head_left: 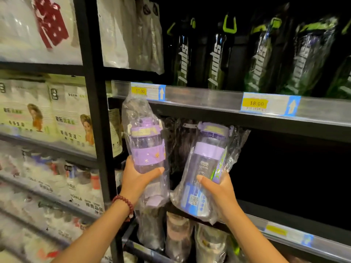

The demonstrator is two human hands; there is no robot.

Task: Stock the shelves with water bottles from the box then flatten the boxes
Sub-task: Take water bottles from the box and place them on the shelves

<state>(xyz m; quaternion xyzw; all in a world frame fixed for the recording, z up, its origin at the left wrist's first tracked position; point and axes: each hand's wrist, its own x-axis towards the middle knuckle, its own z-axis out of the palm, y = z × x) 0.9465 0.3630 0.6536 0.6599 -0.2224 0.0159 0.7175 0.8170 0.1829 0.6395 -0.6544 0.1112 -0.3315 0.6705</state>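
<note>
Two clear purple-banded plastic water bottles, each sealed in a crinkly see-through bag, are up in front of the middle shelf (284, 223), one per hand. Left hand (139, 179) has its grip wrapped round the lower body of the left bottle (146, 141), thumb across the front, bottle upright w/ its bag top reaching the price rail of the shelf above. Right hand (218, 188) holds the right bottle (205, 164) low down too, thumb on the front, bottle tilted, its base just at the shelf lip.

Handling, as I'd judge it: empty bottles, so light; rigid plastic body, not fragile. The loose bag is the slippery bit (film can slide over the body), so a hold on the body below the purple band, as now, looks firmer than pinching the bag top.

Count: 2 purple bottles in hand, approx. 5 tall black-and-green sports bottles (220, 54) on the shelf above, 2 yellow price tags (256, 103) on that rail. At least 3 more bagged bottles sit on the shelf below; too dim to be exact. No box in view.
</note>
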